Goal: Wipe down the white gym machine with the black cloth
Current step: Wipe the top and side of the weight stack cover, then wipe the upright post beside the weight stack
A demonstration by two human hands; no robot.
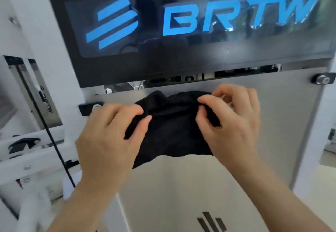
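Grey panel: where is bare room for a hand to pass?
Bare: the grey panel between black cloth and stripe logo, and right of the right hand, below the knob. Crowded: its top edge, where left hand and right hand pinch the cloth.

open grey panel (181, 186) below black cloth (169, 133), black sign board (127, 68) close above, cable (54, 141) left

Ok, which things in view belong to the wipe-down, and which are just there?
Job: cloth, pinched by left hand and right hand; machine, its grey panel behind the cloth.
Just there: blue logo, black cable at left, bolt at upper right.
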